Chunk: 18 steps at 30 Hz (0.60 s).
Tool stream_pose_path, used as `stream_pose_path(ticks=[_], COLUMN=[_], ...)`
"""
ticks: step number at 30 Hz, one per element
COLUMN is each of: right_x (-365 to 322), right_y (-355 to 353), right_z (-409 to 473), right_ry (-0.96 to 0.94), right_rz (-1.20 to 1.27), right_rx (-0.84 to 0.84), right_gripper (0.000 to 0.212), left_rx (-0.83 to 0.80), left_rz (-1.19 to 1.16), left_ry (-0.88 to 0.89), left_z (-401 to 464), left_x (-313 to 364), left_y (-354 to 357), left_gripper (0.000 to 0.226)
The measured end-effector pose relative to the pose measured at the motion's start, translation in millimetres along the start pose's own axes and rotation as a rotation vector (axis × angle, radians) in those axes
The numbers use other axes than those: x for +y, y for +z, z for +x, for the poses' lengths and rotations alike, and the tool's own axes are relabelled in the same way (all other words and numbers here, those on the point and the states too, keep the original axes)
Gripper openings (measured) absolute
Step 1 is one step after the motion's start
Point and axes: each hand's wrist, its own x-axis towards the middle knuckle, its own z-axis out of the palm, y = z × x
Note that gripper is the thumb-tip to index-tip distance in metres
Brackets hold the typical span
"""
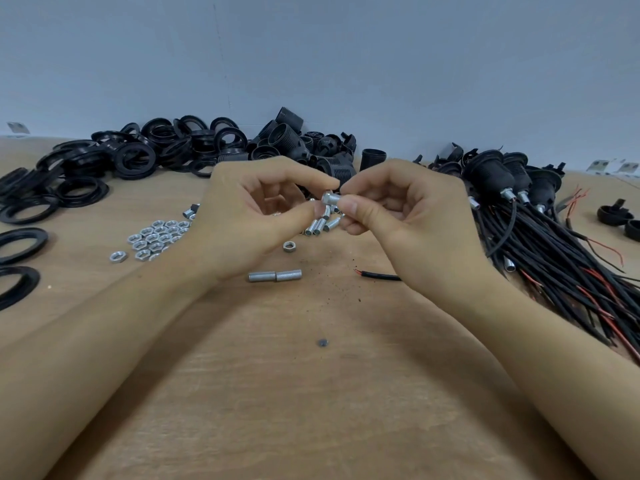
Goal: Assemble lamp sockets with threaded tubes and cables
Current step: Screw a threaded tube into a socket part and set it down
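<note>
Two bare hands meet above the middle of a light brown wooden table point(311, 393). The right hand point(398, 216) pinches a short shiny silver threaded metal tube point(329, 198) between its thumb and first finger, and its other fingers are curled in. The tube is up in the air, just above a small heap of more little silver tubes point(320, 225) lying on the table. The left hand point(249, 216) is curled too, with its thumb and first finger reaching to the end of the held tube. A small silver nut looks to sit on that end, but it is too small to be sure, and I cannot tell if the left fingers really grip it.

Nearer the person, two silver threaded tubes point(275, 275) lie end to end, touching. One loose silver nut point(289, 245) lies between them and the heap. A bunch of silver six-sided nuts point(156, 237) lies to the left. Far left there is a big pile of flat black plastic rings point(131, 157). At the back in the middle is a pile of black plastic lamp socket shells point(298, 143). On the right lies a thick bundle of black cables with black sockets on their ends point(540, 216), and thin red wires stick out. One short black cable end point(379, 276) lies by the right wrist
</note>
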Motion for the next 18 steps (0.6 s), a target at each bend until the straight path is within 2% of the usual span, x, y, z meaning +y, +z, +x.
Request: stream_pose_path(ticks=[2,6,10,13,16,18], right_x=[-0.8,-0.1,1.3,1.1,0.2,-0.2], right_y=[2.3,1.3,0.7,0.3,-0.3,-0.2], right_z=[0.4,1.4,1.9,2.3,2.1,2.1], right_ry=[0.014,0.04,0.074,0.08,0.07,0.071], right_rz=[0.026,0.03,0.006,0.0,-0.009,-0.014], right_rx=[0.023,0.066,0.063,0.068,0.064,0.063], right_gripper=[0.013,0.014,0.012,0.013,0.016,0.018], left_rx=[0.007,0.082,0.035,0.019,-0.008,-0.025], left_rz=[-0.033,-0.292,-0.246,-0.339,-0.231,-0.266], left_ry=[-0.01,-0.115,-0.16,-0.142,-0.15,-0.13], left_z=[0.7,4.1,4.3,4.1,2.7,2.4], left_x=[1.9,2.6,-0.1,2.4,4.1,5.8], left_y=[-1.5,-6.2,-4.7,-5.8,-2.8,-2.4], left_gripper=[0.027,0.037,0.054,0.054,0.06,0.057])
